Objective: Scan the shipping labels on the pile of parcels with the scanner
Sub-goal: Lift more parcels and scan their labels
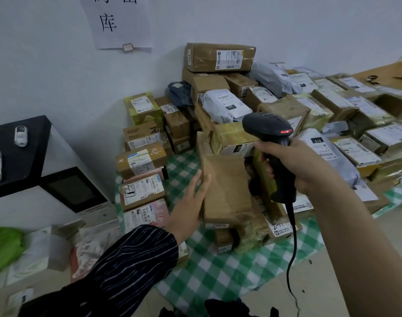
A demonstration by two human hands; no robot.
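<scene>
At the middle of the view, the right hand point(296, 165) is clenched round the grip of the black scanner point(267, 126), whose head is aimed toward 12 o'clock over the pile of parcels point(284, 110) with a red light showing on top (whether it is reading a label just now I cannot tell). At 9 o'clock of the scanner the left hand point(191, 202) lies flat, fingers straight, against the side of a plain brown box point(225, 186) whose upper face shows no label. The scanner's cord point(292, 236) hangs toward 6 o'clock over the green checked cloth point(229, 268). Nothing marks any parcel as scanned. From 10 round to 3 o'clock many labels lie face up, so I judge most of the job is left, and this box likely needs turning first
</scene>
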